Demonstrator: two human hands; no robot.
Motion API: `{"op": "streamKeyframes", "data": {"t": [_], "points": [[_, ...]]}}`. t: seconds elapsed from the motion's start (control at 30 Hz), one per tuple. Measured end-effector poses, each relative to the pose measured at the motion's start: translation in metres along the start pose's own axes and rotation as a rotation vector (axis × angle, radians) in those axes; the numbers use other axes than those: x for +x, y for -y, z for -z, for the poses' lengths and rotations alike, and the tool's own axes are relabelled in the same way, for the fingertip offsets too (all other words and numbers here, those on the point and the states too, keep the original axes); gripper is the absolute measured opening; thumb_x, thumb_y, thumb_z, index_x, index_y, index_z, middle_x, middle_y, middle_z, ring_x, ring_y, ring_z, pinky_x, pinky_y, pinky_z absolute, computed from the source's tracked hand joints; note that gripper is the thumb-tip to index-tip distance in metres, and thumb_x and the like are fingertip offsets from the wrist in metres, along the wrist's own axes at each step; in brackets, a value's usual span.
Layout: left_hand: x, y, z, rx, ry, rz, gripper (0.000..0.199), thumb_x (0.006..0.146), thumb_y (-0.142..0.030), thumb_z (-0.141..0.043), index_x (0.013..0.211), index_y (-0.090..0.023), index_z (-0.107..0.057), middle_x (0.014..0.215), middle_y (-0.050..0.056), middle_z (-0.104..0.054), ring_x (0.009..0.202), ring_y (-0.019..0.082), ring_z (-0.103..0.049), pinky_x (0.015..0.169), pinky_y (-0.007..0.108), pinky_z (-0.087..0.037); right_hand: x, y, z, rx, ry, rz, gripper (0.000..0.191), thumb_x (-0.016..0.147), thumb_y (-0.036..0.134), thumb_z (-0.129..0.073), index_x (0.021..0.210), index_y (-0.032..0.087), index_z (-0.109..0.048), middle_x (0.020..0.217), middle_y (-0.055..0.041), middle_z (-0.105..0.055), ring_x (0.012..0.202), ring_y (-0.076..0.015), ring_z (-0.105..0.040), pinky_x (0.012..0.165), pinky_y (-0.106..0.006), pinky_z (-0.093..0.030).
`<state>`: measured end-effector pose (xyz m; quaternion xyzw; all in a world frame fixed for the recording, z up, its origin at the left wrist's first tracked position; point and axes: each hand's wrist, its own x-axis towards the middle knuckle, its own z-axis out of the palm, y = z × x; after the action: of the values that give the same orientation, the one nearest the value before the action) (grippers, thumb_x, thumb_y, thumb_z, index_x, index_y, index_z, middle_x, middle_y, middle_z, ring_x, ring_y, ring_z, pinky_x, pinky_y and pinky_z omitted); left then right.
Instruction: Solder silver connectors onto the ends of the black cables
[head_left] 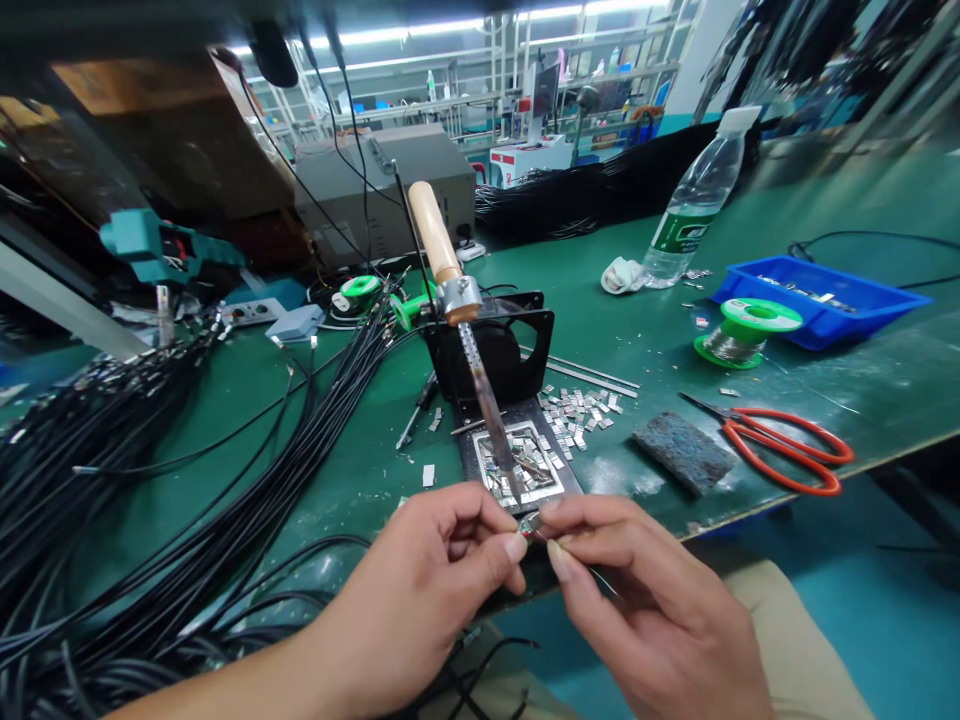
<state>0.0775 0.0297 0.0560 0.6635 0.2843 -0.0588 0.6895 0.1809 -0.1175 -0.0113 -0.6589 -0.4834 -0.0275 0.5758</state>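
Observation:
My left hand (457,560) pinches a small metal connector (529,523) between thumb and fingertips. My right hand (637,580) is closed beside it, fingertips at the connector and a thin solder wire (602,580) trailing from its grip. Just above both hands is the tip of a soldering iron (487,400) with a wooden handle, mounted slanting downward on a black stand (546,350). Whether tip and connector touch, I cannot tell. Beneath the iron, a framed tray (551,488) holds metal bits. My fingers hide part of the connector.
Bundles of black cables (300,480) cover the left. Small metal plates (577,410) lie scattered right of the stand. Further right are a grey sponge (682,455), red-handled scissors (787,440), a solder spool (739,345), a blue bin (840,325) and a plastic bottle (694,205).

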Motion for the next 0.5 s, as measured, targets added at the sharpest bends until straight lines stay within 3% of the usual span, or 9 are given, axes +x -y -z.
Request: {"op": "streamKeyframes", "data": {"t": [0.37, 0.5], "points": [[-0.003, 0.006, -0.002, 0.035, 0.087, 0.015, 0.027, 0.083, -0.039, -0.073, 0.080, -0.015, -0.061, 0.071, -0.002, -0.063, 0.059, 0.007, -0.043, 0.057, 0.017, -0.034, -0.002, 0.008, 0.005, 0.005, 0.024, -0.045, 0.008, 0.096, 0.013, -0.056, 0.091, 0.019, -0.059, 0.098, -0.0031, -0.066, 0.091, -0.0077, -0.069, 0.080, -0.012, -0.057], [-0.013, 0.002, -0.003, 0.342, 0.187, -0.041, 0.017, 0.089, -0.031, -0.064, 0.082, -0.016, -0.071, 0.077, 0.002, -0.068, 0.068, 0.012, -0.055, 0.065, 0.020, -0.041, -0.018, 0.010, 0.011, 0.011, 0.173, -0.095, 0.011, 0.099, 0.016, -0.052, 0.089, 0.020, -0.053, 0.081, 0.0008, -0.061, 0.071, -0.0061, -0.064, 0.067, -0.010, -0.055]]}}
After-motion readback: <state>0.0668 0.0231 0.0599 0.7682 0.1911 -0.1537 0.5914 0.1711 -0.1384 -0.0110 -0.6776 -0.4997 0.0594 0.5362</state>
